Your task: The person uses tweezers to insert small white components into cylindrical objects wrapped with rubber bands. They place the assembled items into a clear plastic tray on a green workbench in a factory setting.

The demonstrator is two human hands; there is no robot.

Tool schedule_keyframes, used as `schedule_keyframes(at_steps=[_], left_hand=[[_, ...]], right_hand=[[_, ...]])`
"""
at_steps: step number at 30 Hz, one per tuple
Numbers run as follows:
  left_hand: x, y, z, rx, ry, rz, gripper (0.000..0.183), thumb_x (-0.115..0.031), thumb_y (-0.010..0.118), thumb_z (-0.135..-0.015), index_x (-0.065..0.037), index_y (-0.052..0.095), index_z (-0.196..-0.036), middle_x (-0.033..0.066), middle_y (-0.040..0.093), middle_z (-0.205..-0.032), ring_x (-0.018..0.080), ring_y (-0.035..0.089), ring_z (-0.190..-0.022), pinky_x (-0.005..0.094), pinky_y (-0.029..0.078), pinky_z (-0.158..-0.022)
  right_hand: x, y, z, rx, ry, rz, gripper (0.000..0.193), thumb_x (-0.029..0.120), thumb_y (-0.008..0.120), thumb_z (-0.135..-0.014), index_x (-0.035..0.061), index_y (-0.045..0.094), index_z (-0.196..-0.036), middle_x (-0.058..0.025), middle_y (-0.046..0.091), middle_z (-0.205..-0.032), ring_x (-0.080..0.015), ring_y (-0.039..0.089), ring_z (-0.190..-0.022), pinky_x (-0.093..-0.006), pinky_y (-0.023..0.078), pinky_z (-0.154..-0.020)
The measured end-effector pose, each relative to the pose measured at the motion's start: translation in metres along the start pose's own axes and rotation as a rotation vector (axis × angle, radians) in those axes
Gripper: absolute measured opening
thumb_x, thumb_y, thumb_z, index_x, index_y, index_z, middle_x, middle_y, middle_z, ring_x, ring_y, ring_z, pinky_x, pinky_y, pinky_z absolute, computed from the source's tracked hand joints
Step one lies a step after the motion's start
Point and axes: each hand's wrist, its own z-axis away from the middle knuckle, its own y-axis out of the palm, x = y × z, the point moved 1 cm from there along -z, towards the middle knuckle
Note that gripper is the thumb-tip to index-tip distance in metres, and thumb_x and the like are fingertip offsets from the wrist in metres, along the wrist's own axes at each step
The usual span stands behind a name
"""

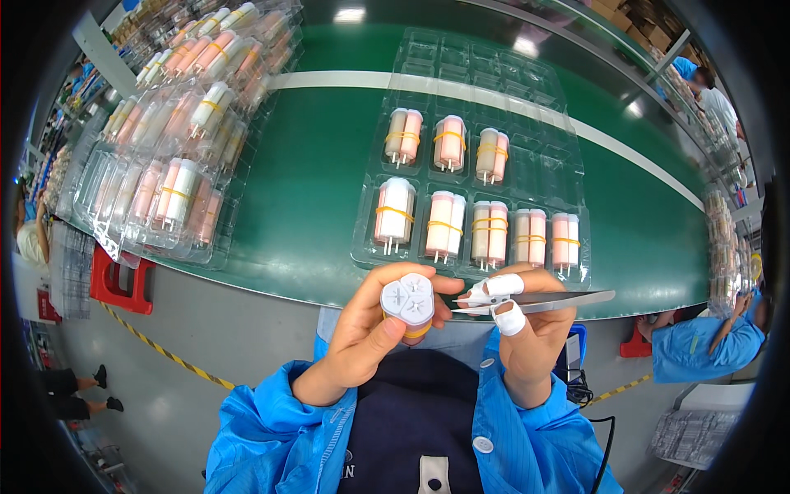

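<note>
My left hand (366,325) is closed round a bundle of tubes (408,299), its white three-lobed end turned up toward me. A yellow rubber band shows low on the bundle. To its right, my right hand (527,329) pinches a pair of metal tweezers (559,302), whose tips point left at the bundle, a little apart from it. White tape wraps the thumb and a finger of that hand. Just beyond both hands lies a clear plastic tray (527,177). Several banded bundles of pink, white and greyish tubes (395,212) sit in its nearer two rows of pockets.
Stacked clear trays full of similar bundles (177,193) stand on the left of the green work surface (304,173). A red stool (119,280) is on the floor at left. Another person in a blue coat (708,346) is at far right, near more stacked trays (720,247).
</note>
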Motion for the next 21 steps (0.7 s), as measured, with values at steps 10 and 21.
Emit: schedule_keyframes(at_steps=[10, 21], left_hand=[[-0.0003, -0.0001, 0.0013, -0.001, -0.018, -0.047, 0.052, -0.036, 0.04, -0.099, 0.0, 0.034, -0.136, 0.0166, 0.053, -0.123, 0.0153, 0.053, -0.094, 0.0236, 0.04, -0.066], [0.001, -0.0022, 0.0012, 0.01, -0.036, -0.046, 0.056, -0.041, 0.038, -0.098, -0.001, 0.033, -0.137, 0.0164, 0.053, -0.121, 0.0174, 0.052, -0.097, 0.0246, 0.041, -0.069]], right_hand=[[-0.0015, 0.0006, 0.0013, 0.012, 0.002, -0.004, 0.019, -0.003, 0.066, -0.079, -0.0054, 0.061, -0.096, -0.0152, 0.063, -0.092, -0.0202, 0.064, -0.084, -0.0303, 0.052, -0.074], [-0.0035, -0.0001, 0.0018, 0.029, -0.001, 0.027, 0.019, -0.003, 0.067, -0.078, -0.004, 0.062, -0.097, -0.0137, 0.063, -0.092, -0.0187, 0.063, -0.084, -0.0293, 0.05, -0.074]])
